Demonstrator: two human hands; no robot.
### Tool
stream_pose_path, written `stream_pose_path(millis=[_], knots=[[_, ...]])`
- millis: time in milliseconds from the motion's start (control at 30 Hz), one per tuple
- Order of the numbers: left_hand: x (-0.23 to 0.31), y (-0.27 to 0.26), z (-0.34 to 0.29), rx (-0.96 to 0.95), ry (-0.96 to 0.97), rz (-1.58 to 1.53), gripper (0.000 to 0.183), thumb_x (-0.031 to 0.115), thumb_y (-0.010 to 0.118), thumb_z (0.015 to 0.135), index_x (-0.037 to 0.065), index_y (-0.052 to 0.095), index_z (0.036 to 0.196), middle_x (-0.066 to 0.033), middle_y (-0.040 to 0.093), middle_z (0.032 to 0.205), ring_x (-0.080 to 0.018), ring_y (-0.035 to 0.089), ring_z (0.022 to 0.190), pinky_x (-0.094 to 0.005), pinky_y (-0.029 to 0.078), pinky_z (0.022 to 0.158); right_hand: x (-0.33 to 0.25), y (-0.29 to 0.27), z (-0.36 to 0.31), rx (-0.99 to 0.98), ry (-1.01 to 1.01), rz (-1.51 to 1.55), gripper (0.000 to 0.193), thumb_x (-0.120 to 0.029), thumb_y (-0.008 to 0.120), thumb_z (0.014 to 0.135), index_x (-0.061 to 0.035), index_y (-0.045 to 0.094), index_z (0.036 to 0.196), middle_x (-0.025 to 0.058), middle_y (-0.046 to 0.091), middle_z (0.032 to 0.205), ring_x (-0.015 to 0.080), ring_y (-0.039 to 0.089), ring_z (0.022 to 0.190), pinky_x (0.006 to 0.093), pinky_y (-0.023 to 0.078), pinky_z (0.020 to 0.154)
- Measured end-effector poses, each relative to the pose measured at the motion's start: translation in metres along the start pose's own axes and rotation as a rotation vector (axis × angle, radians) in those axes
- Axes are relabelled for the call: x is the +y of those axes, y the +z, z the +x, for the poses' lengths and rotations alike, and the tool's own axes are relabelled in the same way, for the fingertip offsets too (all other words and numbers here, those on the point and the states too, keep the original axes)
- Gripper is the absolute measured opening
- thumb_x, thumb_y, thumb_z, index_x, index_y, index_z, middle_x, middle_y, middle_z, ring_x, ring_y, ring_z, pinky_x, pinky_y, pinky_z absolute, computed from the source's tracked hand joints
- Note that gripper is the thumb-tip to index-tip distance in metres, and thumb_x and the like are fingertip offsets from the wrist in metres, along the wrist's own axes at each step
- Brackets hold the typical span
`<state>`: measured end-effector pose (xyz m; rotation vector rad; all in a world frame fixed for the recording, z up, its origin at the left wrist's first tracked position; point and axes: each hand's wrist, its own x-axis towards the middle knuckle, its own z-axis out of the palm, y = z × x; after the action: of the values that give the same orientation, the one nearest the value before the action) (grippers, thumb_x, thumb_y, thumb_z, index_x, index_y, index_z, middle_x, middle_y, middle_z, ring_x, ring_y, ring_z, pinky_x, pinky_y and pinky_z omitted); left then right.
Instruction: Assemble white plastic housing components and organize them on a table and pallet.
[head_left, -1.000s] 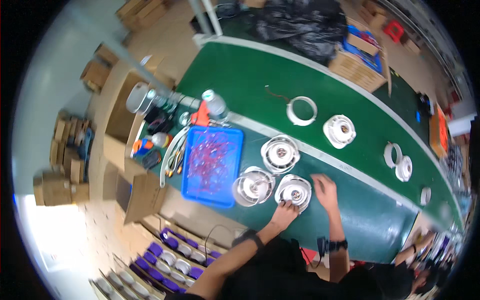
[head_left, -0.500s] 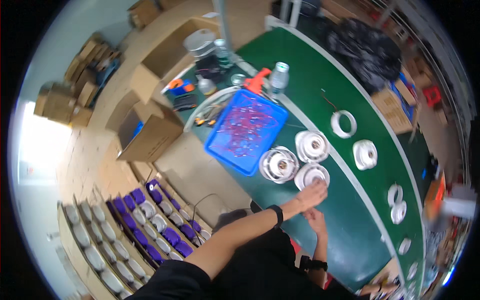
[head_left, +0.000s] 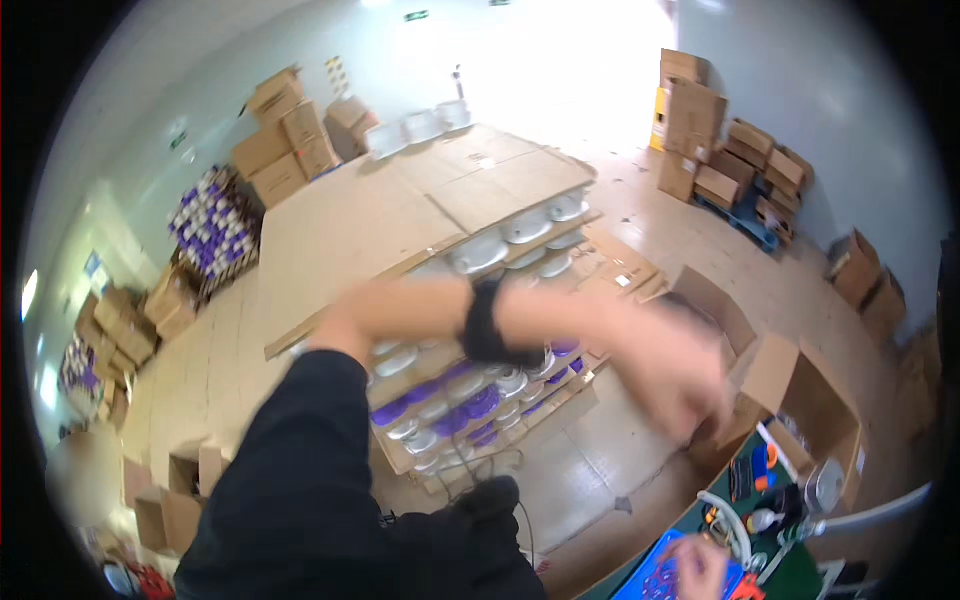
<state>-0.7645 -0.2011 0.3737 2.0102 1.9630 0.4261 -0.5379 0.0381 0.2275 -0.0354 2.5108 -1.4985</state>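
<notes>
My left hand (head_left: 682,385) is smeared by motion, its arm stretched across the middle of the view with a black band on the wrist. The fingers hang downward near an open cardboard box (head_left: 800,390), and whether anything is in them cannot be made out. At the lower edge, my right hand (head_left: 702,565) is over a blue tray (head_left: 648,566) of thin reddish-purple wires. Its fingers are blurred and cut off by the frame, so their grip does not show. Beyond the tray, pliers-like tools and a white hose (head_left: 735,525) lie on the green table (head_left: 690,522).
A wide rack topped with cardboard (head_left: 400,225) holds rows of white and purple housings (head_left: 480,403). Stacked cartons (head_left: 695,120) stand by the far wall, more on a blue pallet (head_left: 745,222). A cable (head_left: 525,520) trails to the floor. At far left is a blurred person (head_left: 85,475).
The view has swung left toward the rack, and the white round parts on the table are out of sight. My left hand has left them and lifted; my right hand is now at the tray.
</notes>
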Motion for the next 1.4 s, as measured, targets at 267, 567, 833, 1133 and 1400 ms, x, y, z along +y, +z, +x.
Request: stream_pose_path(millis=[267,567,833,1133,1400], knots=[[-0.172,-0.255,-0.396,0.17,-1.495,0.685,0.051,0.022,0.068,0.076,0.005,0.057,0.123,-0.0122,0.067,0.095,-0.0257,0.064,0.084,-0.0388,0.052,0.072,-0.288,-0.037,0.339,0.119,-0.85,-0.69,0.009,-0.007,0.059,0.085,0.0024,0.059,0.084,0.0165,0.059,0.069,0.0265,0.061,0.064,0.0347,0.046,0.06],[-0.311,-0.198,-0.63,0.43,-2.019,0.273,0.08,0.016,0.071,0.067,0.005,0.038,0.14,-0.0154,0.057,0.129,-0.0311,0.055,0.119,-0.037,0.047,0.097,-0.476,0.178,0.686,0.011,-0.966,-1.191,0.043,-0.022,0.062,0.084,-0.0067,0.049,0.123,0.0167,0.067,0.102,0.0342,0.063,0.096,0.044,0.05,0.082],[-0.422,-0.103,-0.69,0.549,-1.852,0.822,0.089,0.018,0.076,0.064,0.019,0.034,0.143,-0.01,0.052,0.134,-0.0304,0.047,0.127,-0.0471,0.043,0.102,-0.531,0.372,0.862,-0.1,-1.309,-0.901,0.071,-0.006,0.059,0.074,-0.0091,0.032,0.139,0.0214,0.063,0.116,0.0402,0.052,0.117,0.0458,0.043,0.1],[-0.447,-0.126,-0.697,0.549,-1.972,0.728,0.065,0.021,0.077,0.062,0.016,0.057,0.124,-0.0071,0.066,0.112,-0.0242,0.062,0.109,-0.0401,0.051,0.087,-0.561,0.472,0.948,-0.292,-1.092,-0.95,0.068,-0.013,0.069,0.066,-0.0034,0.049,0.13,0.0178,0.067,0.108,0.0331,0.063,0.099,0.0395,0.047,0.093],[-0.438,-0.124,-0.687,0.772,-1.906,0.608,0.034,0.009,0.067,0.074,0.015,0.07,0.108,-0.0067,0.07,0.106,-0.0239,0.067,0.101,-0.0346,0.053,0.08,-0.547,0.472,0.961,-0.253,-0.963,-0.972,0.05,-0.02,0.08,0.058,-0.0026,0.07,0.104,0.0125,0.071,0.091,0.0243,0.066,0.088,0.0354,0.05,0.085]])
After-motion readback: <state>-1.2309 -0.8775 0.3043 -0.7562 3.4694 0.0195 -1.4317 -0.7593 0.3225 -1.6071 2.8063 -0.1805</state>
